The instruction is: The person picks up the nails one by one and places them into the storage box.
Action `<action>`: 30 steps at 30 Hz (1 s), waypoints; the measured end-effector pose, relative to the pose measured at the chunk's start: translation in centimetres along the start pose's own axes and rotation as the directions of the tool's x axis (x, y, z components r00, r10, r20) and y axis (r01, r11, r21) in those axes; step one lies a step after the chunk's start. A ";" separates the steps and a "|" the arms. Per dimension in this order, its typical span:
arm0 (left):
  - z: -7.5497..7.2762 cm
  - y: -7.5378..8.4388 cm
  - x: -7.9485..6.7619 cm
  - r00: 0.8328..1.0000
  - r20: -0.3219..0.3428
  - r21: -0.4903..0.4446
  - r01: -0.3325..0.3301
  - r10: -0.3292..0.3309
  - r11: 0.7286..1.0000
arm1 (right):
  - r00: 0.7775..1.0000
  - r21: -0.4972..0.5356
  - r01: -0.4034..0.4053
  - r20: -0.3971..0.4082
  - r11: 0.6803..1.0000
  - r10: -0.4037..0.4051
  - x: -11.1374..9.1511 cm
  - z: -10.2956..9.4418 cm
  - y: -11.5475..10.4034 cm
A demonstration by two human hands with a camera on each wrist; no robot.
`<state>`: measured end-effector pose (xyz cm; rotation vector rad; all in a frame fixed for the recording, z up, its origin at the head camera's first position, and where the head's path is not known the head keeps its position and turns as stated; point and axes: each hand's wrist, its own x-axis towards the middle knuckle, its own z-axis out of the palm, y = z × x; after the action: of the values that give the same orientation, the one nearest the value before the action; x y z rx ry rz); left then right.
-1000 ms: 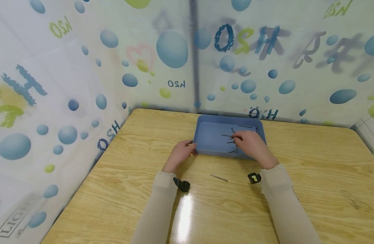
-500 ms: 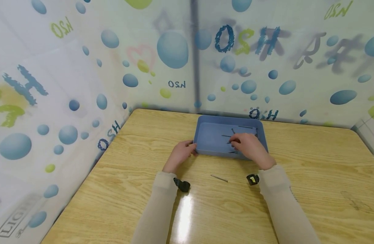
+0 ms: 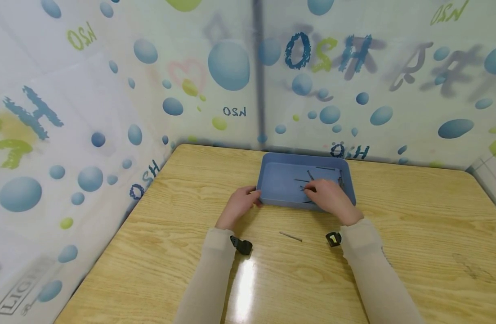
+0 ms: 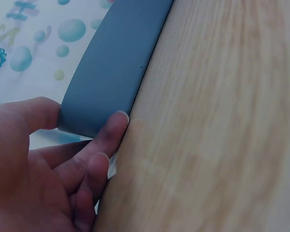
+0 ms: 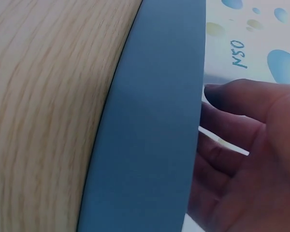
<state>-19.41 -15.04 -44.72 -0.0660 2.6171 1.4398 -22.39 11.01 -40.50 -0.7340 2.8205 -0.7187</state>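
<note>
A shallow blue tray (image 3: 280, 184) holds several dark nails, such as one nail (image 3: 325, 168) along its back and another nail (image 3: 310, 175) near the middle. At its front left corner my left hand (image 3: 239, 204) grips the wall, the thumb at the rim and a finger against the outer side (image 4: 99, 96). My right hand (image 3: 328, 198) reaches over the front wall into the tray. Its bent fingers and thumb come down at a short visible bit of nail (image 3: 302, 187). The tray wall (image 5: 145, 121) hides these fingertips in the right wrist view, so a pinch cannot be confirmed.
One loose nail (image 3: 290, 236) lies on the wooden table (image 3: 150, 252) in front of the tray, between my forearms. A patterned curtain (image 3: 227, 67) with blue dots hangs just behind the table's back edge.
My right hand has shifted slightly toward me and lower inside the tray. More nails along the tray's right side now show. The left hand and tray have stayed put.
</note>
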 end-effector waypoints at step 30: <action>0.0 0.0 -0.2 1.000 -0.004 -0.024 -0.013 0.013 1.000 | 0.996 -0.036 -0.057 0.070 0.998 0.060 0.1 0.1 0.2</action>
<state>-19.26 -15.02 -44.66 -0.0541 2.6083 1.4773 -22.54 11.03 -40.72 -0.6652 2.7840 -0.6246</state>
